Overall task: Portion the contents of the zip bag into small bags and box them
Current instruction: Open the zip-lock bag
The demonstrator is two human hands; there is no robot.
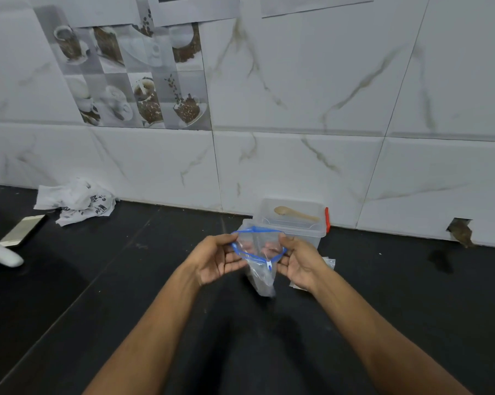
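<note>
Far left on the black counter [98, 266] I see a crumpled white bag [75, 202]. At centre, my left hand [216, 260] and right hand [299, 260] each pinch one side of the zip bag [259, 260], holding its blue-rimmed mouth wide open above the counter. Just behind stands a clear box [294, 223], a wooden spoon [294, 213] on its lid.
</note>
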